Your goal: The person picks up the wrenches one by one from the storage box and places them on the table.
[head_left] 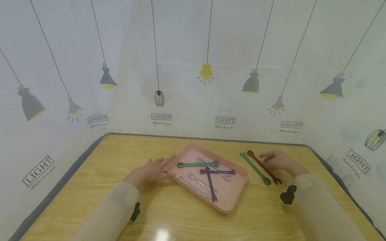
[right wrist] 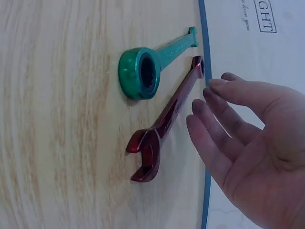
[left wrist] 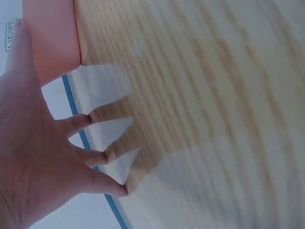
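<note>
While a lamp-printed sheet (head_left: 181, 53) walls in the wooden table (head_left: 265, 214), a green wrench (head_left: 255, 168) lies just beside the red wrench (head_left: 263, 167), on the side towards the pink tray (head_left: 230, 194), where assorted wrenches (head_left: 197, 164) in green, purple and silver lie, some crossed. Near the red wrench, the right hand (head_left: 278, 162) holds nothing, its fingers loosely bent, and the left hand (head_left: 153, 170) spreads wide, touching the tray's corner (three of its fingertips meet the table). Glossy and dark, the red wrench lies on the wood, its forked end towards the wearer, while the shallow, round-cornered tray sits slantwise between the hands.
</note>
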`<state>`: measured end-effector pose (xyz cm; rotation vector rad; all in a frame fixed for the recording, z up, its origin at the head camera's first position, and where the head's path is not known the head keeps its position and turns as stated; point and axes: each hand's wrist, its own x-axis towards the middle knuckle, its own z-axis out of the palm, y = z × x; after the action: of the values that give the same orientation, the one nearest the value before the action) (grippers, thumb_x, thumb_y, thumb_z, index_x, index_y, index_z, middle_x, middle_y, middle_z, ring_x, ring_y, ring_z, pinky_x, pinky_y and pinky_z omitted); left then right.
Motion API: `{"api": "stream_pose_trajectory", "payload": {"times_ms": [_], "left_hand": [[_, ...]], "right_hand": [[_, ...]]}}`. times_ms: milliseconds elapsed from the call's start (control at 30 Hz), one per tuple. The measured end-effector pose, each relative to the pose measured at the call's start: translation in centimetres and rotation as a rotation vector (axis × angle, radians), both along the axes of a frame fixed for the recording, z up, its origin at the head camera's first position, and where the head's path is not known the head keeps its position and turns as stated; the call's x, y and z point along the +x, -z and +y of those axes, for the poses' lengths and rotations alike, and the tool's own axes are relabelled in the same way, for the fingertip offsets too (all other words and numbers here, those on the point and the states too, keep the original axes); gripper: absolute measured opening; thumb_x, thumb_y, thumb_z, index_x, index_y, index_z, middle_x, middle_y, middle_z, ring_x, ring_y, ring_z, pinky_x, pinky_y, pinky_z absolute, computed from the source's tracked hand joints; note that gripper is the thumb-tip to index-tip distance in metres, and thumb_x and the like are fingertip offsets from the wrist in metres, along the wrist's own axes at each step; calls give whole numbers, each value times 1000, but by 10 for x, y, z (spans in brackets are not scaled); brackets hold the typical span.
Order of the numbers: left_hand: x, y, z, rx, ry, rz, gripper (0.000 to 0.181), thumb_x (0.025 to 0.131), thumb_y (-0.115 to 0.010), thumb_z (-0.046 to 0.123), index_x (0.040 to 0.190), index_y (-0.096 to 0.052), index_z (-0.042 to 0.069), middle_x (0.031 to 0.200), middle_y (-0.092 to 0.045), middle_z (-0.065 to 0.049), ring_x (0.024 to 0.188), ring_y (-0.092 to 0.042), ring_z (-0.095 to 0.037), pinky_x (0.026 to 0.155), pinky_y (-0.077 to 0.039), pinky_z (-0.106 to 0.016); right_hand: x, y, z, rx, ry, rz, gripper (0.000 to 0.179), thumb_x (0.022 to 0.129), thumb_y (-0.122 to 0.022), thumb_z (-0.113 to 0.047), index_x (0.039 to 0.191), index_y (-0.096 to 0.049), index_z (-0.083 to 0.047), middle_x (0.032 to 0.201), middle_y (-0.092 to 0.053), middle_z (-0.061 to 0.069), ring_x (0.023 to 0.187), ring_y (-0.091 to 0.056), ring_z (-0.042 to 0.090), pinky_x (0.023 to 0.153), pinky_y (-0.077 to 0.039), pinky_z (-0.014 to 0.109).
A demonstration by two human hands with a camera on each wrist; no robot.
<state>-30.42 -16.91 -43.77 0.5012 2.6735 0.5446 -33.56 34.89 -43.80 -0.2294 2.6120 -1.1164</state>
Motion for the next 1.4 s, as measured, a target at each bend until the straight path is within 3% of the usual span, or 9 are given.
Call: {"api": "stream_pose_trajectory", "payload": {"times_ms": [233,467,1000,1133,1400], "left_hand": [[2,0,0,0,-26,-1,78,91,-51,64,156,-16,38,158,-18,-24,135,-6,-63,99,-7,-81],[-2,2,-2,-19,-4,13,79,92,-49,65,157,-13,37,157,-19,-25,135,-8,-64,100,-7,-80],[-6,4,-4,-33,39,32,80,94,-48,63,158,-12,33,156,-21,-27,137,-10,-59,102,-6,-78],[-6,4,-3,-34,45,32,79,94,-49,62,158,-12,32,156,-21,-26,139,-11,-57,103,-6,-77],[-4,6,-2,-39,8,15,81,92,-48,67,157,-12,37,157,-18,-26,134,-8,-65,96,-10,-83]], "right_hand": [[10,-8,-11,-79,-41,18,51,89,-62,0,137,-48,10,121,-58,31,99,-66,35,80,-58,43],[17,-20,-30,-5,-147,104,47,90,-66,-10,134,-55,4,119,-63,22,99,-65,31,81,-57,45],[23,-39,-100,30,-218,31,43,89,-72,-22,130,-63,-12,113,-67,3,105,-62,23,85,-54,39],[25,-39,-115,41,-234,35,38,89,-71,-18,127,-66,-16,110,-67,-1,104,-61,21,85,-53,38],[19,-21,-142,-33,-305,92,35,88,-71,-8,123,-67,-5,104,-69,4,98,-62,22,84,-53,37]]}}
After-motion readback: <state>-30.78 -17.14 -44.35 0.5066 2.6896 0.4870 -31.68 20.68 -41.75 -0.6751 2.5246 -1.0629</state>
